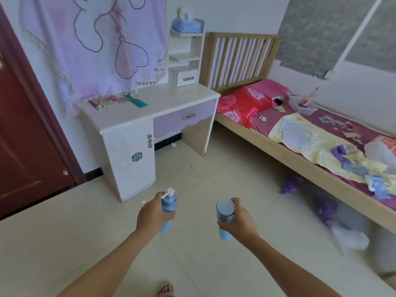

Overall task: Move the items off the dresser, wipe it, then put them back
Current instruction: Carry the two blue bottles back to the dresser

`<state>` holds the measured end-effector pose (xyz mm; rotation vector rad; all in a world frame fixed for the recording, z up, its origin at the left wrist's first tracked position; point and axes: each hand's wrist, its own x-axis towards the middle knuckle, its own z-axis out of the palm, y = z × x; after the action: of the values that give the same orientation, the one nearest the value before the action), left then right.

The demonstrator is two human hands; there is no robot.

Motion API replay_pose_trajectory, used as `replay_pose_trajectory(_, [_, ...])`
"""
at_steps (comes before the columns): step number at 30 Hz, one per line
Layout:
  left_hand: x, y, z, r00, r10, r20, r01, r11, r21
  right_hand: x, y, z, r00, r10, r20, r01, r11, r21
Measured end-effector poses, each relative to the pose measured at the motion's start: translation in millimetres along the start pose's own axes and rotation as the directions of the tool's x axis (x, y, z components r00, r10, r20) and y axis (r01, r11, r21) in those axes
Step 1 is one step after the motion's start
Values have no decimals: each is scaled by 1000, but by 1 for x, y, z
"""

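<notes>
My left hand (153, 213) grips a blue pump bottle (168, 203) with a white pump head, held upright over the floor. My right hand (239, 220) grips a blue capped bottle (224, 213), also upright. The white dresser (171, 97) with a purple drawer stands ahead against the wall, some way beyond both hands. Small cosmetics (102, 102) and a teal comb (137, 101) lie at the back left of its top. A white shelf unit (185, 58) on its right end carries a blue tissue pack (187, 24).
A wooden bed (300, 155) runs along the right wall, covered with a red pillow, a yellow blanket, papers and a clear box. Purple bags (291, 185) lie on the tiled floor by the bed. A dark red door (25, 136) is at the left.
</notes>
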<state>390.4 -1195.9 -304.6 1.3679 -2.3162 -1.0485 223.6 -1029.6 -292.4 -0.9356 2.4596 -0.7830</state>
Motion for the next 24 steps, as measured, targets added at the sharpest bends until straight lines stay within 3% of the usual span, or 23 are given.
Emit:
replay_pose_trajectory(6, [91, 31, 3, 998, 62, -12, -62, 997, -47, 86, -11, -21, 996, 83, -30, -80, 994, 77])
replay_pose_trajectory(14, [183, 70, 27, 993, 111, 37, -113, 993, 36, 176, -9, -40, 989, 147, -30, -140, 977, 158])
replay_pose_trajectory(24, [304, 156, 88, 998, 69, -10, -68, 994, 82, 335, 21, -95, 999, -24, 26, 22, 998, 56])
